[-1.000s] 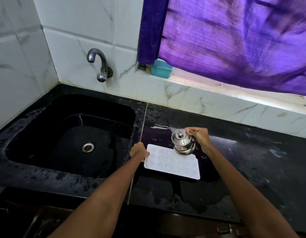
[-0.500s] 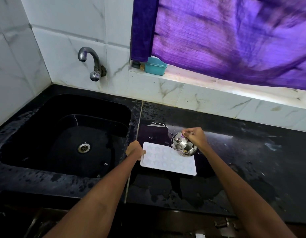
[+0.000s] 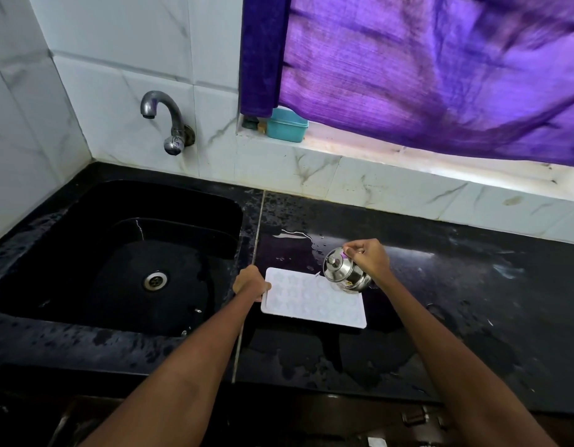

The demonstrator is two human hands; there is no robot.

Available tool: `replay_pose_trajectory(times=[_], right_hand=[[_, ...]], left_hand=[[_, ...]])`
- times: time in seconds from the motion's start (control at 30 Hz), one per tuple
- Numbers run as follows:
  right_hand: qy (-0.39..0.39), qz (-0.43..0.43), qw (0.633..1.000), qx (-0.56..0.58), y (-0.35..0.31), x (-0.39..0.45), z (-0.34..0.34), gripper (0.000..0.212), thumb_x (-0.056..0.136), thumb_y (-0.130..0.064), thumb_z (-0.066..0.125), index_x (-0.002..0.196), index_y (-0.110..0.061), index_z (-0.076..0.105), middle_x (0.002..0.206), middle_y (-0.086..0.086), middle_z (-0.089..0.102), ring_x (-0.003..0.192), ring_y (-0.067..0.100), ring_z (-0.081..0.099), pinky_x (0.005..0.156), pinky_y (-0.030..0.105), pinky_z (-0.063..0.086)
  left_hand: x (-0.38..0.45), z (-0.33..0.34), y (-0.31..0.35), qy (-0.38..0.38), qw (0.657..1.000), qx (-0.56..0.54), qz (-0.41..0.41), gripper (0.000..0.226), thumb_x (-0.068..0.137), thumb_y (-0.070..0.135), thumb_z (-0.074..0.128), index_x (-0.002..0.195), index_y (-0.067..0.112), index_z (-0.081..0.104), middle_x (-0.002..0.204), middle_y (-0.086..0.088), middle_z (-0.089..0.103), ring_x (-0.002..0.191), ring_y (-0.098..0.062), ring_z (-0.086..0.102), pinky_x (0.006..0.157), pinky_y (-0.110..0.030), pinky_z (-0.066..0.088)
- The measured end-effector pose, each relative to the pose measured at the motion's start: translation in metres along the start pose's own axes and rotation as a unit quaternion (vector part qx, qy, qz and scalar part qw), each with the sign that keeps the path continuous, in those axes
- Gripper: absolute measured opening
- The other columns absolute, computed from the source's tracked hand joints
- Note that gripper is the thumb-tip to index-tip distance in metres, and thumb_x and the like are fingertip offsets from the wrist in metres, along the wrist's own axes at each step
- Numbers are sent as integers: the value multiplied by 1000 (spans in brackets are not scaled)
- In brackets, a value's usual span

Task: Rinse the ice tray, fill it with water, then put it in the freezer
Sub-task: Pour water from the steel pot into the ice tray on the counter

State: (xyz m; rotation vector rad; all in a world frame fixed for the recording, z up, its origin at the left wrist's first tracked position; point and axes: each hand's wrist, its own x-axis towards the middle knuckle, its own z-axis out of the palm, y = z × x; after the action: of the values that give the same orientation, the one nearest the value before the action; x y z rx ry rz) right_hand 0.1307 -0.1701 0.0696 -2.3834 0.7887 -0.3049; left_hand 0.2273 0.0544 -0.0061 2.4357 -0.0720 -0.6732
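In the head view, the white ice tray (image 3: 313,297) lay flat on the wet black counter (image 3: 456,285), just right of the sink (image 3: 117,253). The left hand (image 3: 250,283) pinched its left edge. The right hand (image 3: 369,257) gripped a small steel kettle (image 3: 343,270), tilted over the tray's far right corner.

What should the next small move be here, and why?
Probably sweep the tilted steel pot leftward along the ice tray, since it hangs over the far right corner only. The right hand holds it; the left hand steadies the tray's left edge on the counter.

Ice tray (image 3: 313,300): flat on counter (image 3: 440,285), beside sink (image 3: 53,253)
Left hand (image 3: 250,283): grips tray's left edge
Right hand (image 3: 369,257): tilts steel kettle (image 3: 343,271) over tray's far right corner
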Motion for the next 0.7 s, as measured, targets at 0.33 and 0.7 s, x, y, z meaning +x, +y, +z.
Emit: replay_pose_trajectory(times=[0.33, 0.7], right_hand=[[2, 3, 1000, 3, -3, 1, -2, 17, 85, -20, 65, 97, -13, 75, 96, 7, 75, 83, 26, 68, 76, 38, 54], [32, 90, 961, 260, 6, 4, -18, 19, 85, 3, 58, 101, 5, 68, 103, 18, 69, 92, 22, 61, 75, 21, 49]], left_hand=[[-2, -1, 1, -5, 1000, -19, -4, 28, 80, 15, 69, 104, 2, 64, 106, -12, 71, 85, -28, 73, 75, -39, 62], [0, 2, -2, 2, 1000, -16, 9, 30, 79, 19, 69, 105, 4, 65, 110, -11, 70, 95, -29, 71, 83, -38, 59]])
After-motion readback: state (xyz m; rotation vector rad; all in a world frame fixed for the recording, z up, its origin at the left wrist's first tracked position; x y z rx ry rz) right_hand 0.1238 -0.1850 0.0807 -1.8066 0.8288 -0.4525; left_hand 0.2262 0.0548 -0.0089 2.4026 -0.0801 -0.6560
